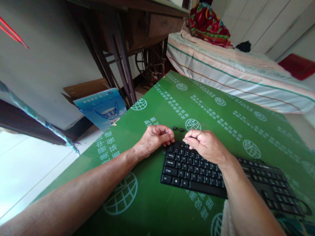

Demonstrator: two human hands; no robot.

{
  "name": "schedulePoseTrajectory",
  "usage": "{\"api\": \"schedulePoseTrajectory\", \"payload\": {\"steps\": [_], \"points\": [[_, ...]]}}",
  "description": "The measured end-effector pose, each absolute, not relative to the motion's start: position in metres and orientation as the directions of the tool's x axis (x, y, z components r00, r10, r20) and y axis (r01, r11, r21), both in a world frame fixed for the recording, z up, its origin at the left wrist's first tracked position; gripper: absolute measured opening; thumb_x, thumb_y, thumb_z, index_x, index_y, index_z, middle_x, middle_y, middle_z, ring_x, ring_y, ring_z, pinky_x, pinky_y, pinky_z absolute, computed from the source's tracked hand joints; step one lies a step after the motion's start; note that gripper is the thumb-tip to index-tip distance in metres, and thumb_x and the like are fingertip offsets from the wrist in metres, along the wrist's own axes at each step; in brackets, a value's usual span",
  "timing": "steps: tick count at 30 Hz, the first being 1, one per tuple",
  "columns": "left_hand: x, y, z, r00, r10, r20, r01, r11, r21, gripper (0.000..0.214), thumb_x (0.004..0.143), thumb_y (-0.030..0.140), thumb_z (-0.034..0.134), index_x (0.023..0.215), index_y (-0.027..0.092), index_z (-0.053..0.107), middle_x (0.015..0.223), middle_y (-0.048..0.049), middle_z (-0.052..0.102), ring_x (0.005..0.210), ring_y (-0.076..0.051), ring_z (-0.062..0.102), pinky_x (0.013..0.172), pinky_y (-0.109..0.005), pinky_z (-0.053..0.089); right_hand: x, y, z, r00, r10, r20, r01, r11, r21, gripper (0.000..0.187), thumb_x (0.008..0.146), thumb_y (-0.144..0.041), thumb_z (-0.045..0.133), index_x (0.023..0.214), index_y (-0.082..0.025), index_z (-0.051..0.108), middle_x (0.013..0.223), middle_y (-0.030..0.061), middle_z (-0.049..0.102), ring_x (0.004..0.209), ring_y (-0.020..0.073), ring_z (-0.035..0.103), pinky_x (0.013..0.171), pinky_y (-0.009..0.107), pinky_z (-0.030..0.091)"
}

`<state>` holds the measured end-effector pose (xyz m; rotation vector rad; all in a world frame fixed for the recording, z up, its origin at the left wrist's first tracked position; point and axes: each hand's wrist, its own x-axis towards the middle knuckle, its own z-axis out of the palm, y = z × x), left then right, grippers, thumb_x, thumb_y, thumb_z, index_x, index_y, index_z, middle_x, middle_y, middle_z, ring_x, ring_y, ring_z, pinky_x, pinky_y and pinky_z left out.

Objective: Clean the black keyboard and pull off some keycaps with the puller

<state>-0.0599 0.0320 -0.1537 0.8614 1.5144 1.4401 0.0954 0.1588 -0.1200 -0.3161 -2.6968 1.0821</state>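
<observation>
A black computer keyboard lies at a slant on a green board. Beyond its far left corner sit two loose black keycaps, one keycap a little left of the other keycap. In the keyboard's top row, a bare key socket shows between my hands. My left hand is closed in a pinch by that corner; what its fingertips hold, if anything, is hidden. Over the top row, my right hand is also pinched, thumb against curled fingers, and its contents cannot be made out.
The green board bears white globe prints and lettering. A pale cloth lies under my right forearm, near the keyboard cable. Left of the board stands a blue carton; behind are a dark wooden table and a bed.
</observation>
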Motion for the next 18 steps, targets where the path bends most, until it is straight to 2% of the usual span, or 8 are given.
{"api": "schedulePoseTrajectory", "payload": {"steps": [7, 14, 18], "points": [[-0.06, 0.032, -0.153, -0.405, 0.907, -0.117, -0.068, 0.098, 0.993, 0.011, 0.071, 0.024, 0.065, 0.068, 0.013, 0.065, 0.062, -0.0011, 0.065, 0.05, -0.006, 0.052, 0.05, -0.018, 0.043, 0.09, 0.157, -0.124, -0.951, 0.27, 0.151, 0.117, 0.768, -0.63, 0.024, 0.09, -0.032, 0.047, 0.075, -0.018, 0.059, 0.06, -0.0017, 0.058, 0.054, 0.0099, 0.054, 0.056, 0.022, 0.042], [-0.059, 0.03, -0.156, -0.371, 0.92, -0.127, -0.033, 0.124, 0.992, 0.013, 0.072, 0.026, 0.064, 0.07, 0.013, 0.065, 0.064, -0.0024, 0.065, 0.052, -0.007, 0.052, 0.051, -0.019, 0.043, 0.102, 0.166, -0.126, -0.926, 0.369, 0.084, 0.161, 0.585, -0.795, 0.026, 0.091, -0.036, 0.046, 0.076, -0.018, 0.057, 0.066, 0.0002, 0.061, 0.055, 0.011, 0.06, 0.053, 0.022, 0.046], [-0.057, 0.029, -0.156, -0.371, 0.925, -0.083, 0.042, 0.106, 0.993, 0.015, 0.074, 0.027, 0.061, 0.073, 0.013, 0.063, 0.066, -0.0027, 0.064, 0.054, -0.009, 0.053, 0.052, -0.021, 0.043, 0.102, 0.167, -0.126, -0.927, 0.371, 0.064, 0.168, 0.561, -0.811, 0.026, 0.091, -0.037, 0.047, 0.077, -0.018, 0.057, 0.066, 0.0001, 0.061, 0.056, 0.0117, 0.061, 0.055, 0.023, 0.047]]}}
